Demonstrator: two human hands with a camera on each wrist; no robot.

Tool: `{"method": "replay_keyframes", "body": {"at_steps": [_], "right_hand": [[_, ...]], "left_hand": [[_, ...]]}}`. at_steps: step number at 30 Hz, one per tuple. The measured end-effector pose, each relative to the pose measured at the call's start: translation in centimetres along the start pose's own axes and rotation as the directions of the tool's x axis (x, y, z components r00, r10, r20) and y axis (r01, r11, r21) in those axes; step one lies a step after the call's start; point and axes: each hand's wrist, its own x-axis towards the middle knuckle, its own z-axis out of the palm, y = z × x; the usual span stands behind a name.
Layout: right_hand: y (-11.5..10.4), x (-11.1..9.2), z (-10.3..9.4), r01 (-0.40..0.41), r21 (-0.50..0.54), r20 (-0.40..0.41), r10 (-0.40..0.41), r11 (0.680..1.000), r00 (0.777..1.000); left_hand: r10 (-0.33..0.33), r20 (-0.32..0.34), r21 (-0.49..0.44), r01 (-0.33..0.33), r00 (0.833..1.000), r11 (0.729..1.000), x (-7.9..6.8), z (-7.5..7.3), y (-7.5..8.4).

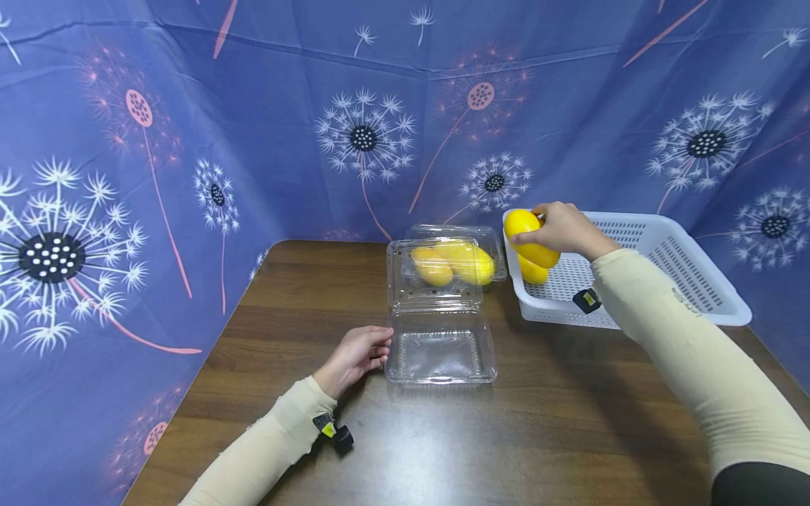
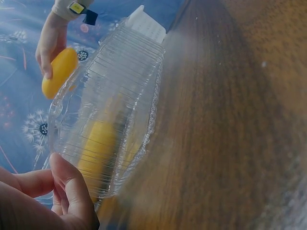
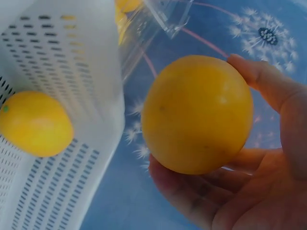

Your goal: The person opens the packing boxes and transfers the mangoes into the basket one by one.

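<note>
My right hand (image 1: 565,228) grips a yellow mango (image 1: 534,246) above the left end of a white perforated basket (image 1: 686,232). In the right wrist view, the thumb and fingers hold the mango (image 3: 197,114) from opposite sides. Another mango (image 1: 533,270) lies in the basket, partly hidden below the held one. On the table an empty clear plastic clamshell (image 1: 441,355) stands open, its lid tilted up. My left hand (image 1: 357,357) holds the clamshell's left edge with curled fingers. Behind the raised lid, several mangoes (image 1: 433,267) sit in a second clear container (image 1: 500,261).
Both containers and the basket stand on a brown wooden table (image 1: 272,330). A blue dandelion-patterned cloth (image 1: 266,140) hangs behind and at the sides. The basket's rim rises close to the right of the second container.
</note>
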Motion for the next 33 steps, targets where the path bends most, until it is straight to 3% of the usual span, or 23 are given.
{"method": "replay_keyframes", "body": {"at_steps": [10,23,33], "right_hand": [[2.3,1.3,0.0,-0.060,0.047,0.005,0.060,0.997,0.998],[3.5,2.4,0.0,-0.124,0.055,0.038,0.122,0.991,0.992],[5.0,3.4,0.4,-0.155,0.041,0.007,0.155,0.987,0.988]], "left_hand": [[0.002,0.005,0.006,-0.002,1.000,1.000,0.0,0.0,0.0],[0.012,0.007,0.011,-0.012,1.000,1.000,0.1,0.1,-0.2],[0.019,0.013,0.005,-0.019,1.000,1.000,0.1,0.1,-0.2]]}}
